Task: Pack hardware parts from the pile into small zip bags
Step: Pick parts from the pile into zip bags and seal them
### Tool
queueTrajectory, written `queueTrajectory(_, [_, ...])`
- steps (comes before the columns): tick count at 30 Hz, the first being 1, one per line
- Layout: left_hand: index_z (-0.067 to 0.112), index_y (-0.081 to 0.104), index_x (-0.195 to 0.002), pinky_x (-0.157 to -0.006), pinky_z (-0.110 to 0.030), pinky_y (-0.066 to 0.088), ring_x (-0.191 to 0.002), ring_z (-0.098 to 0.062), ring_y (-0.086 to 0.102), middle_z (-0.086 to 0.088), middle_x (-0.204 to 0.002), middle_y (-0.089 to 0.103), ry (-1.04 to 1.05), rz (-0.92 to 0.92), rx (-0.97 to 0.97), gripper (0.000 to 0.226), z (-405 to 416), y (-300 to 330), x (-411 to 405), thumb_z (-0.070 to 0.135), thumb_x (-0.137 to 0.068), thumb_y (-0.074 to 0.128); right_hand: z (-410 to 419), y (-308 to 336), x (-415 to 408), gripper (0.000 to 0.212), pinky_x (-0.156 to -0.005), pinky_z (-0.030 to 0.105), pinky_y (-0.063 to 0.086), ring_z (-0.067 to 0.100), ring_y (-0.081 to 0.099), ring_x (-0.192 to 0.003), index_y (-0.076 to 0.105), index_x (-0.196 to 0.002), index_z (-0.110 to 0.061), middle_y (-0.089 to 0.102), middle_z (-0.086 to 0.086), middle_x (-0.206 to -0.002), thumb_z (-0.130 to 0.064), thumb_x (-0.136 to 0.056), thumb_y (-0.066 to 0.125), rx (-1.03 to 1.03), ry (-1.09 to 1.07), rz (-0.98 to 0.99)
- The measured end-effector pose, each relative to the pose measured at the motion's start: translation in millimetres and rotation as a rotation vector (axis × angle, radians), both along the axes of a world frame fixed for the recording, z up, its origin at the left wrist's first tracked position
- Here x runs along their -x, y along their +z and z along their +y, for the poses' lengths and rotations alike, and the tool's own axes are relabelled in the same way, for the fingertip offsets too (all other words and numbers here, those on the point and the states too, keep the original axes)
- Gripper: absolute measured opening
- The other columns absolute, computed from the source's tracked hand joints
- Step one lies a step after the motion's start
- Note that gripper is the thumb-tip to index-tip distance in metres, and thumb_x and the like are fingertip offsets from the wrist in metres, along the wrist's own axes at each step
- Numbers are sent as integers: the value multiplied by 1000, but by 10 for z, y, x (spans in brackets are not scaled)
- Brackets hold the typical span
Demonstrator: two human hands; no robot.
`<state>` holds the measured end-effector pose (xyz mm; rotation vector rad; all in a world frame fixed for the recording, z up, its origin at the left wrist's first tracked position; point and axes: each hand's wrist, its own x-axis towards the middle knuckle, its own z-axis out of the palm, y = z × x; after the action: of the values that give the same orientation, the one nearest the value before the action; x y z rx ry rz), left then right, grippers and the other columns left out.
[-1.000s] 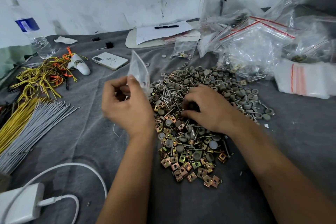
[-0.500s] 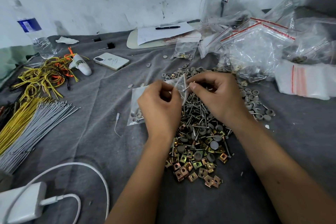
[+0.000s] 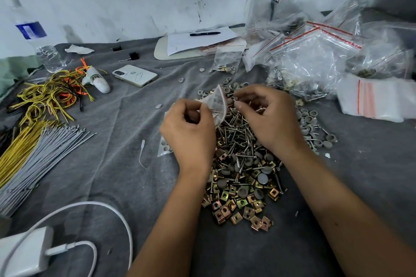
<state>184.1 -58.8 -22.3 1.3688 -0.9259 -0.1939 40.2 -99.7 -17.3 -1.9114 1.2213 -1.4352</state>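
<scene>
No writing is legible; the water bottle (image 3: 37,39) left of the pile (image 3: 244,171) shows only a blue label. Since half a second ago, both hands sit slightly farther back over the pile. The left hand (image 3: 188,135) pinches the small zip bag (image 3: 217,105), mouth facing right, long axis running left-right. The right hand (image 3: 267,117) pinches something small at the mouth.

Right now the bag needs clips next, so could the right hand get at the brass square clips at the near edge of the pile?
Probably yes: the brass square clips lie uncovered, nearer than the right hand, with nothing over them.
</scene>
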Motion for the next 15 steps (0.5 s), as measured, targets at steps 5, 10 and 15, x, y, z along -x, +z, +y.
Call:
queueTrajectory(5, [23, 65, -69, -58, -24, 45, -56, -6, 50, 6, -60, 55, 78, 181, 51, 22, -10, 40, -92, 11, -86, 70, -17, -21, 64, 23, -94, 37, 54, 7, 62, -99, 75, -112, -28, 70, -9, -108, -31, -89, 78, -68, -29, 460])
queueTrajectory(10, [26, 63, -68, -59, -22, 45, -56, -2, 49, 11, -60, 54, 100, 209, 71, 24, -15, 61, -118, 11, -85, 70, 16, 3, 5, 47, -101, 41, 47, 16, 43, -122, 64, -127, -30, 51, -6, -121, -55, -87, 72, -153, 85, 789])
queueTrajectory(15, [26, 63, -70, -60, -24, 47, -58, -2, 51, 11, -61, 55, 86, 198, 61, 24, -11, 53, -109, 11, -87, 71, 26, -9, -13, 32, -95, 41, 49, 18, 47, -113, 73, -108, -25, 54, -4, -108, -51, -90, 70, -132, 92, 818])
